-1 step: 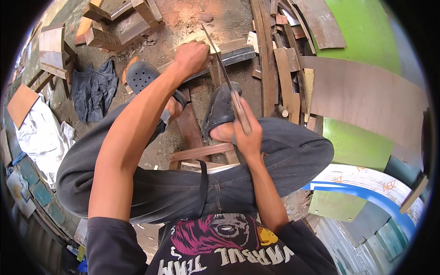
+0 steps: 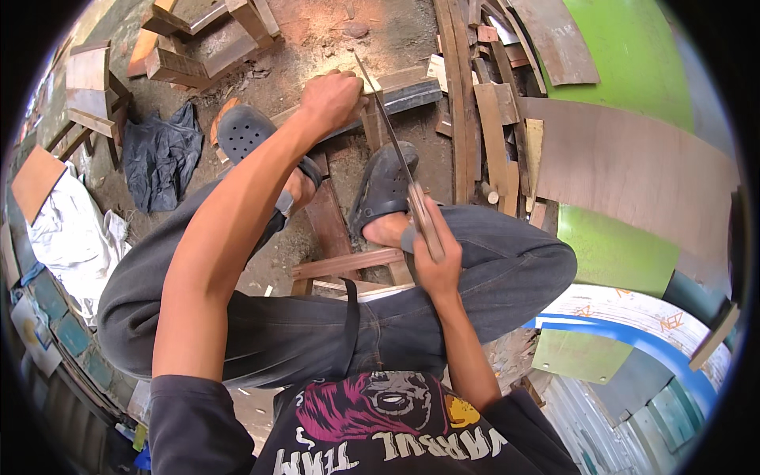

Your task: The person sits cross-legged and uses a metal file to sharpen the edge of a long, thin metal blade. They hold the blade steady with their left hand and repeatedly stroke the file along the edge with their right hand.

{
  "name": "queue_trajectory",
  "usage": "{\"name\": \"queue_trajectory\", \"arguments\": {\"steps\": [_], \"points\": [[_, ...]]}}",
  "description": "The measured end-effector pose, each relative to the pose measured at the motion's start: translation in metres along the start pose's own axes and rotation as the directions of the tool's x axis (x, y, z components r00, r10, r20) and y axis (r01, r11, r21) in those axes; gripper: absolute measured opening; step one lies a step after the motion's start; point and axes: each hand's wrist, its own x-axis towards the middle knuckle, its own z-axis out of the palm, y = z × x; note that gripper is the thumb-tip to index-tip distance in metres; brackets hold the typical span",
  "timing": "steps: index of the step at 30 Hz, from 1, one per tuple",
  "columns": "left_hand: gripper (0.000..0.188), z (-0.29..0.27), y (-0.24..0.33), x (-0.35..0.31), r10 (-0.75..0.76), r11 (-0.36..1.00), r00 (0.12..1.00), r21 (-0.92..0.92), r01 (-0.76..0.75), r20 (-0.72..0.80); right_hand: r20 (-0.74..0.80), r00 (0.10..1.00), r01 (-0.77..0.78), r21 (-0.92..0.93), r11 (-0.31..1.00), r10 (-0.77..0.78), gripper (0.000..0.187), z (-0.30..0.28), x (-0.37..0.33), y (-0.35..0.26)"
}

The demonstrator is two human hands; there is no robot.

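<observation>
My right hand (image 2: 439, 257) is closed round the wooden handle of a handsaw (image 2: 392, 131). Its narrow blade slants up and away to the left and crosses the wood close to my left hand. That left hand (image 2: 332, 99) is closed and presses down on a piece of wood (image 2: 372, 85), of which a pale end shows beside the blade; my fingertips are hidden. Under them lies a long dark-edged wooden beam (image 2: 404, 96), set crosswise beyond my feet. A narrow wooden piece (image 2: 370, 127) runs from it toward me, between my dark clogs (image 2: 386, 178).
A small wooden frame (image 2: 348, 265) lies between my legs. Wooden stools or frames (image 2: 178, 67) stand far left, near a black cloth (image 2: 162, 154) and a white cloth (image 2: 75, 237). Offcuts and planks (image 2: 491, 134) pile up at right, beside plywood sheets (image 2: 625, 158).
My right hand has drawn back toward my body and slightly right, pulling the saw with it. The left hand stays in place on the wood.
</observation>
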Motion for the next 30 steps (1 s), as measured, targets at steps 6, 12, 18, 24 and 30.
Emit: {"name": "queue_trajectory", "arguments": {"steps": [6, 12, 18, 24, 30], "points": [[0.028, 0.004, 0.000, 0.014, 0.043, 0.995, 0.996, -0.090, -0.051, -0.083, -0.106, 0.989, 0.108, 0.022, 0.994, -0.105, 0.059, 0.050, 0.066, 0.033], [0.030, -0.001, 0.000, 0.017, -0.031, 0.999, 0.999, -0.030, 0.033, 0.044, -0.014, 0.997, -0.068, 0.078, 0.995, 0.070, 0.059, 0.051, 0.091, 0.020], [0.024, 0.008, -0.008, 0.008, -0.019, 0.999, 0.998, -0.029, 0.017, -0.059, 0.014, 0.998, 0.060, -0.045, 0.997, -0.060, 0.055, -0.016, -0.035, 0.022], [0.026, 0.010, 0.005, 0.014, -0.019, 0.997, 0.999, -0.077, 0.022, 0.043, -0.103, 0.994, 0.053, 0.079, 0.995, -0.045, 0.056, 0.087, 0.134, 0.037], [0.033, -0.009, 0.011, 0.017, -0.056, 0.998, 0.992, 0.006, 0.055, 0.110, 0.021, 1.000, 0.019, 0.095, 0.995, -0.021, 0.061, 0.060, 0.121, 0.018]]}}
